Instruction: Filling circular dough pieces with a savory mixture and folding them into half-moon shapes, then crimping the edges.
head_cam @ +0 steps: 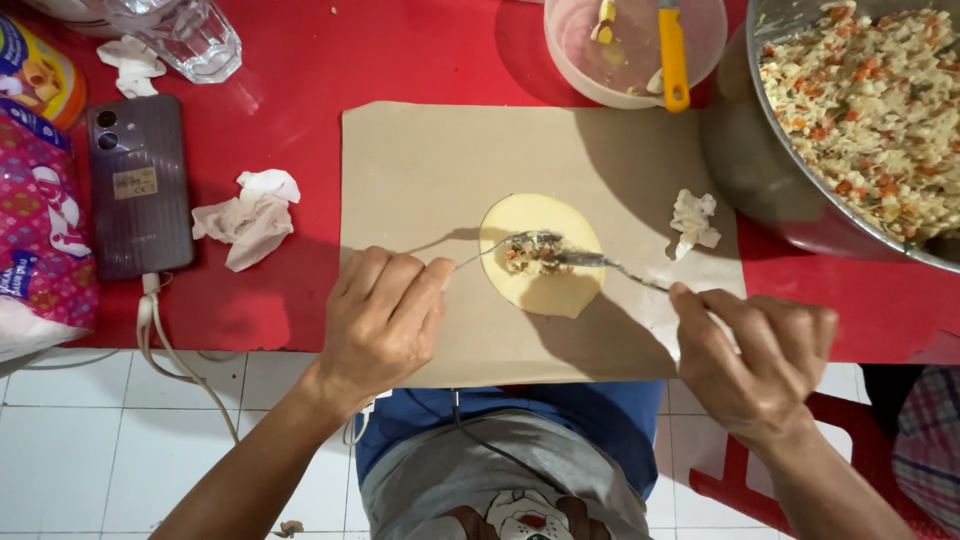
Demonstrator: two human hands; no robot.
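A round pale-yellow dough wrapper [548, 290] lies on a brown paper sheet [420, 170]. A small heap of chopped filling [532, 254] sits on its upper middle. My left hand [378, 322] grips a thin metal utensil [480, 254] whose tip reaches the filling from the left. My right hand [752, 352] holds a second metal utensil [612, 266], its end resting on the filling from the right.
A large metal bowl [770, 180] of mixed filling stands at the top right. A pink plastic bowl [560, 60] with a yellow-handled tool is at the top. A crumpled tissue [250, 215], a phone [138, 185], a glass [195, 35] and packets lie left on the red table.
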